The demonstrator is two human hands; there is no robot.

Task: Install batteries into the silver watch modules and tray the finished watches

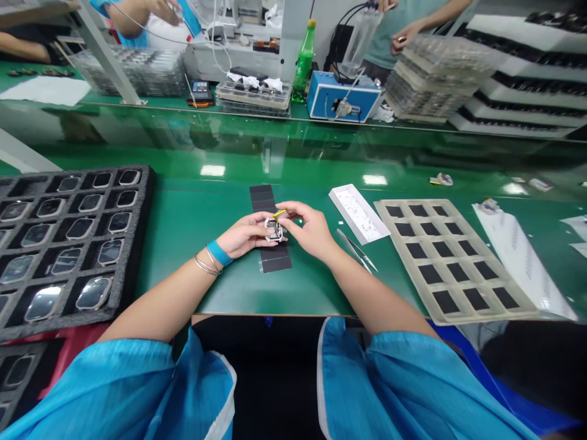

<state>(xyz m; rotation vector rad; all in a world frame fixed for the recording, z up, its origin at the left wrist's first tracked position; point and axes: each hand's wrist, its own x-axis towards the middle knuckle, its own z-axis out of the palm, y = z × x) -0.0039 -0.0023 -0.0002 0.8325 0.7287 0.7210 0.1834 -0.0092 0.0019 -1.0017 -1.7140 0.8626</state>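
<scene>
My left hand [245, 235] is closed around the side of a small open smartwatch case [274, 231], whose inner parts face up. A thin piece with a yellow edge [280, 213] stands tilted at the top of the case. My right hand [312, 229] pinches this yellow-edged piece between thumb and fingers, close against the case. Both hands hover over a black strip [276, 260] lying on the green table. A pair of tweezers [356, 249] lies right of my right hand, beside a shallow white box [358, 214] with small specks in it.
A black foam tray [145, 201] of watch cases stands at the left. On the right lies a beige tray [452, 263] with black squares, then a white sheet [518, 256]. A green bottle [304, 61] and blue box [321, 98] stand behind; co-workers' hands are beyond.
</scene>
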